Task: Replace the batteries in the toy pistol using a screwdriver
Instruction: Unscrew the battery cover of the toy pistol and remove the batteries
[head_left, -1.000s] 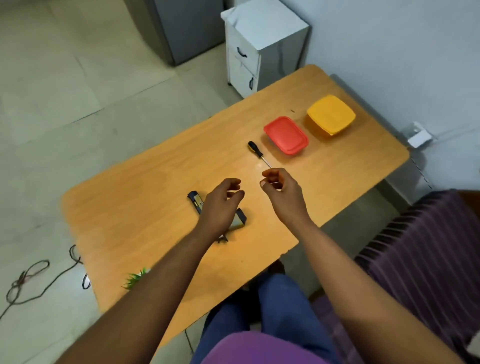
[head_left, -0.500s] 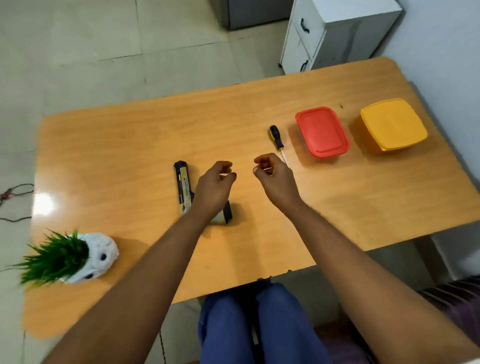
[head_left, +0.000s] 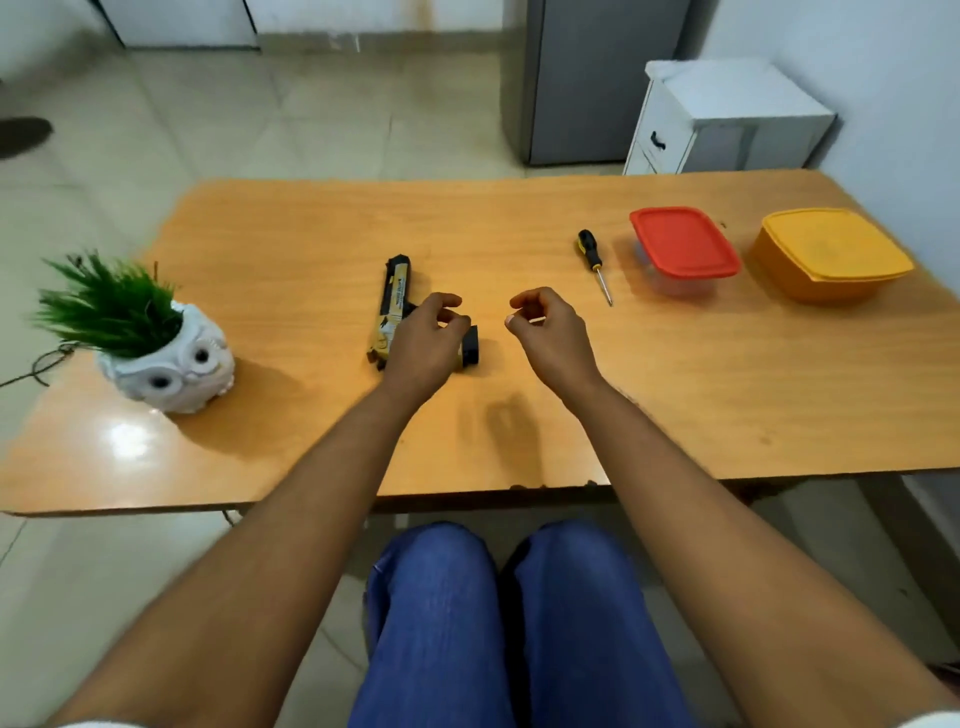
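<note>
A black-and-yellow toy pistol (head_left: 393, 301) lies flat on the wooden table (head_left: 675, 395), barrel pointing away from me. My left hand (head_left: 423, 343) hovers over its grip with loosely curled fingers and hides most of the grip; I cannot tell whether it touches the toy. My right hand (head_left: 550, 332) hangs just right of it, fingers loosely curled, holding nothing. A screwdriver (head_left: 594, 262) with a black-and-yellow handle lies beyond my right hand, tip toward me.
A red-lidded clear container (head_left: 683, 247) and a yellow container (head_left: 828, 254) stand at the right. A white owl pot with a green plant (head_left: 156, 348) stands at the left. A white cabinet (head_left: 727, 119) is behind the table; my knees are under its near edge.
The view has swung round so the table lies square in front of me and the owl pot has come fully into sight. Both hands keep about the same pose over the pistol.
</note>
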